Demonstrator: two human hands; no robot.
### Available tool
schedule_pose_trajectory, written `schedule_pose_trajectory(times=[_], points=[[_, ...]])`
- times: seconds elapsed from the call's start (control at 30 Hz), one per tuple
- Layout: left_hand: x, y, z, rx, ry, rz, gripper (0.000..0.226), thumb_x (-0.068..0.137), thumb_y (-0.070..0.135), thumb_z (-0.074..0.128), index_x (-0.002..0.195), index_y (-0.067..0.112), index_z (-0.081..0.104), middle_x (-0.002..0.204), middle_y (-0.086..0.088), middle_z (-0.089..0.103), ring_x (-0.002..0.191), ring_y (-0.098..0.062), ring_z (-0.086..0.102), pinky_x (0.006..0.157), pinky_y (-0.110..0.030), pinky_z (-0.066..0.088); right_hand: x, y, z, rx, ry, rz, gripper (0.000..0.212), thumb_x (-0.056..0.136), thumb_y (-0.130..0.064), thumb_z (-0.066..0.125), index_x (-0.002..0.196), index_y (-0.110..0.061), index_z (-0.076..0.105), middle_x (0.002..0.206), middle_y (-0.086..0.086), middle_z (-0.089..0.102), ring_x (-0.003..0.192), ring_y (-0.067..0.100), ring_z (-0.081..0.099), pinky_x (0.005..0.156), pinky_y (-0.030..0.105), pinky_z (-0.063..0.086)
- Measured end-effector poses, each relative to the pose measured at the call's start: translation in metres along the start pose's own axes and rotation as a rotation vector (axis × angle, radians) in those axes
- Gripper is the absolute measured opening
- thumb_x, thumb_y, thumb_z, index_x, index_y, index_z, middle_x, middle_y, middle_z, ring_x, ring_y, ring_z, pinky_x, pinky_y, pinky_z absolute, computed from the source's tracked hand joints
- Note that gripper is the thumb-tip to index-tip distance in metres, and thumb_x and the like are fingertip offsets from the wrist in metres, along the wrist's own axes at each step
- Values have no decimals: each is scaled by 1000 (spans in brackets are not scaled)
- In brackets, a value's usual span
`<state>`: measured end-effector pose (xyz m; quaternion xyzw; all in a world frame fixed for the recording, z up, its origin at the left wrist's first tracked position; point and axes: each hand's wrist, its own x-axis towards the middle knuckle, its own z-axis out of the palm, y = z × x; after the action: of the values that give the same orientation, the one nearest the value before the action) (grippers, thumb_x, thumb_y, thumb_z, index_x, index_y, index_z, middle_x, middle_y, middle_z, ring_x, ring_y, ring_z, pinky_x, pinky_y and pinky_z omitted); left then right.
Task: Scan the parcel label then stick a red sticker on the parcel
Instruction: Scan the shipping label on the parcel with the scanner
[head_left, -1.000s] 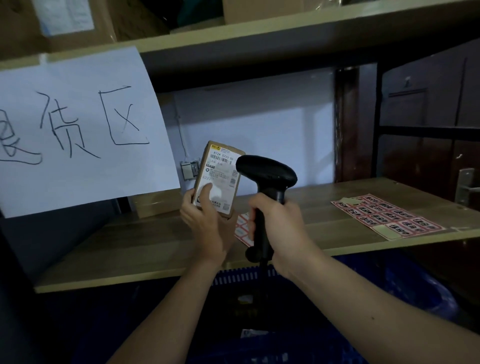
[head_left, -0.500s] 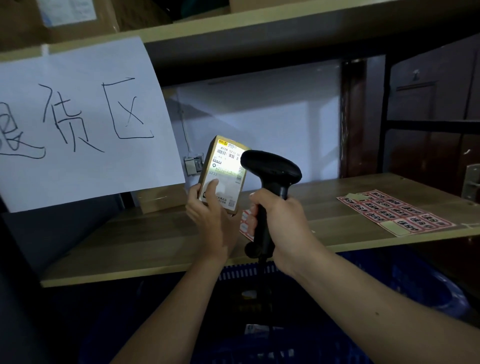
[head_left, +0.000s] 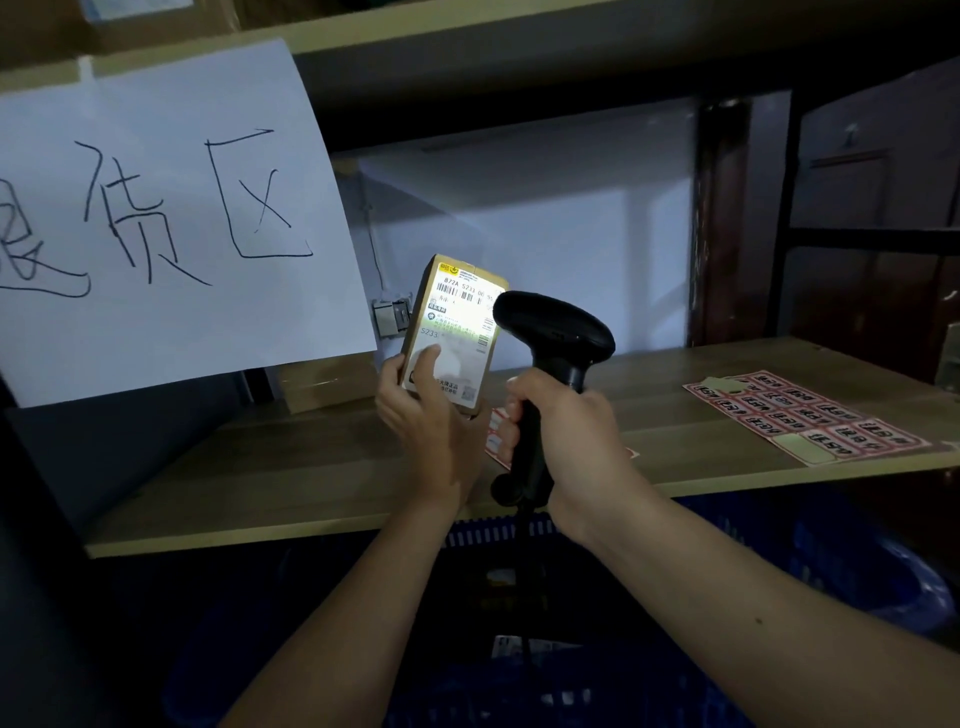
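A small brown parcel (head_left: 457, 317) with a white label stands upright above the wooden shelf, gripped at its lower end by my left hand (head_left: 431, 421); the thumb lies across the label. My right hand (head_left: 566, 441) is closed around the grip of a black barcode scanner (head_left: 550, 338), whose head points at the label from the right. The scanner's light brightens the label's middle. A sheet of red stickers (head_left: 800, 415) lies flat on the shelf at the right. Another red sticker sheet (head_left: 496, 439) shows partly between my hands.
The wooden shelf (head_left: 311, 478) runs across the view with a second shelf board above. A large white paper sign (head_left: 166, 223) with handwriting hangs at the left. A cardboard box (head_left: 327, 387) sits at the shelf's back. A blue plastic crate (head_left: 779, 571) is below.
The scanner's light came on over the label after the first frame. Parcel and scanner stay close together; the view has shifted slightly.
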<state>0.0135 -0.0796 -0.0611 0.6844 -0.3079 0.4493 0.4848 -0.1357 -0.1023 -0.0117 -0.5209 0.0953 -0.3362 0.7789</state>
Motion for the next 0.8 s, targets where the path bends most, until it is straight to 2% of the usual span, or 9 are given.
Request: schedule_pose_trajectory(times=[0.1,0.2,0.3,0.37,0.43,0.57,0.67,0.73,0.8], points=[[1,-2,1,4,-1,-24,73,66,27,86,125,12,45,129,-26,40,113,-34,40,92,-41,44,1,2,0,10,-9,-7,32,77,-13,61,47,-15,53,47,7,46,44,19,43,50,30,41],[4,-3,0,8,4,-43,64,71,21,83,125,10,50,132,-20,39,113,-32,41,94,-35,41,1,2,1,10,-18,-14,29,77,-13,61,50,-14,52,48,7,47,45,19,43,50,31,40],[2,0,-1,-4,20,5,63,73,33,75,124,9,45,128,-29,41,110,-37,42,89,-45,46,2,3,1,24,-26,-3,26,76,-13,62,52,-13,52,49,8,46,46,20,42,51,32,40],[2,5,-3,-25,35,2,60,75,41,64,124,13,42,131,-23,34,112,-35,39,88,-46,47,2,3,1,37,-25,-2,26,77,-13,62,52,-13,52,49,8,47,46,20,43,52,33,40],[3,5,-3,-41,45,-9,59,75,46,52,124,14,43,132,-7,27,113,-32,35,89,-45,47,2,4,2,41,-25,-4,26,77,-13,62,53,-13,52,50,7,47,46,20,43,52,34,40],[2,3,-3,-12,40,-26,59,72,46,47,124,18,44,130,-3,28,114,-29,35,91,-43,44,2,4,3,42,-32,-16,25,77,-13,63,54,-13,53,50,6,48,45,19,44,51,33,40],[3,8,-6,-73,-5,-183,53,72,45,36,122,29,43,130,3,30,117,-26,33,96,-48,42,2,4,4,46,-41,-36,27,77,-12,62,52,-15,54,50,5,48,45,18,44,50,32,40],[4,11,-9,-84,-12,-170,53,74,45,42,122,25,44,130,1,28,117,-29,34,96,-45,42,1,4,5,45,-38,-48,26,76,-11,62,51,-16,53,49,6,47,44,19,43,49,32,39],[3,8,-7,-63,-25,-66,58,73,40,60,123,13,48,131,-3,25,116,-31,33,94,-42,43,1,4,6,40,-22,-54,25,75,-9,61,52,-14,52,47,6,46,43,19,42,48,31,39]])
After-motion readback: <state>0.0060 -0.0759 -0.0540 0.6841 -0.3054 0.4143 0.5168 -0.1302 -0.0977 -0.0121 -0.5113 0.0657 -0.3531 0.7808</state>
